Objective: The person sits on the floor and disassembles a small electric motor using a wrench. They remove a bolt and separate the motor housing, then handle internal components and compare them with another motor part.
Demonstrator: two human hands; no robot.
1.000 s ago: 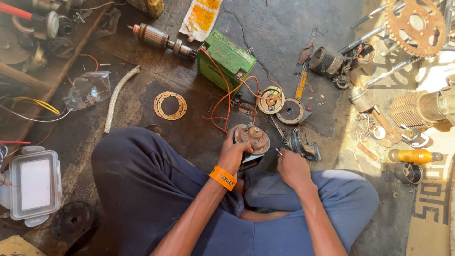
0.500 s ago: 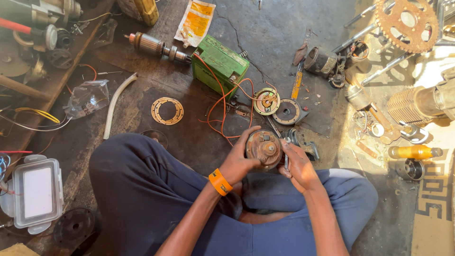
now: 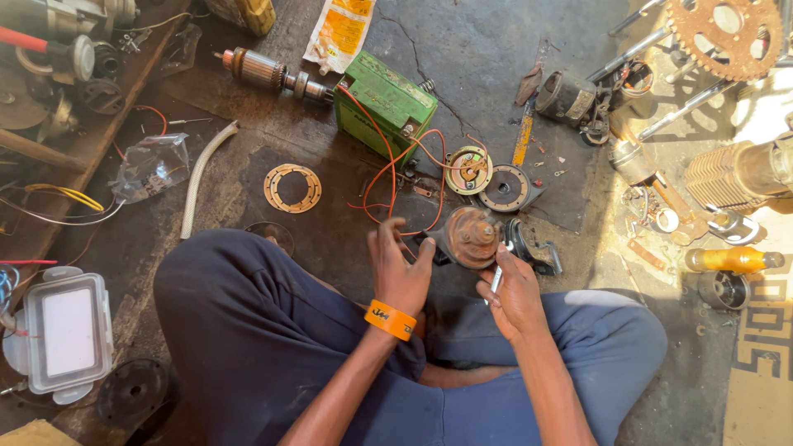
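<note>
**Inspector A:** We record the left hand [image 3: 402, 268] with fingers spread wide, its grip open; the thumb side rests against the rusty round motor housing [image 3: 471, 237], which sits on the floor just ahead of the crossed legs. The right hand [image 3: 516, 293] has its grip closed on a slim metal tool [image 3: 496, 279], the tip pointing up toward the housing's lower edge.

**Inspector B:** Surroundings of the grip?

**Inspector A:** Touching the housing on the right-hand side we note a dark metal part [image 3: 533, 248]. Just beyond the housing lie two round discs: one with a copper-coloured centre [image 3: 468, 170], one dark grey [image 3: 505, 188]. Orange wires [image 3: 388, 169] loop from the green battery [image 3: 385, 103] down to the floor between the left hand and the housing; they cross the ground directly ahead of the left fingers. Further beyond the battery lies an armature [image 3: 268, 74] and a yellow-and-white pouch [image 3: 339, 33].

**Inspector B:** To the sides?

**Inspector A:** Well left of the left hand: a flat ring gasket [image 3: 292, 187], a pale hose [image 3: 201, 177] and a clear plastic box [image 3: 64, 332]. Well right of the right hand: a finned cylinder [image 3: 735, 175], a yellow-handled tool [image 3: 731, 260] and, far beyond, a rusty sprocket [image 3: 725, 37].

**Inspector B:** Floor?

**Inspector A:** Dark, oil-stained concrete floor [image 3: 487, 49], cracked, sunlit on the right edge.
</note>
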